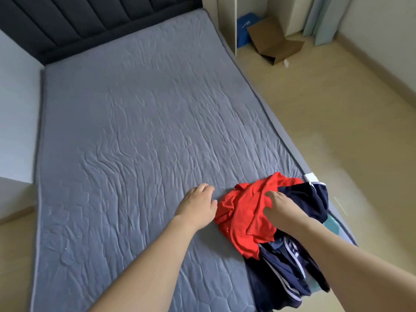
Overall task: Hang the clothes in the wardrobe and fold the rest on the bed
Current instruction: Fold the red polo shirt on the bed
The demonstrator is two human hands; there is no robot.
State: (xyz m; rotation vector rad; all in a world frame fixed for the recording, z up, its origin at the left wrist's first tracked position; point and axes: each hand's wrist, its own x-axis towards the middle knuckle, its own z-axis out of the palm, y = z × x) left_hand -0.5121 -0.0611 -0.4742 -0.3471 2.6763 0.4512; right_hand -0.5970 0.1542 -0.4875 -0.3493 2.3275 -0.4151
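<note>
A pile of clothes sits on the near right corner of the bed (135, 131), which has a grey quilted cover. A red shirt (245, 217) lies on top, and dark blue clothes with white stripes (286, 269) are under it and beside it. The right hand (281, 208) is on the pile with its fingers curled into the red shirt, grabbing it. The left hand (198, 206) is just beside the red shirt, low over the cover, with fingers loosely bent and holding nothing. A brown cardboard box (272, 41) lies on the floor by a white shelf.
</note>
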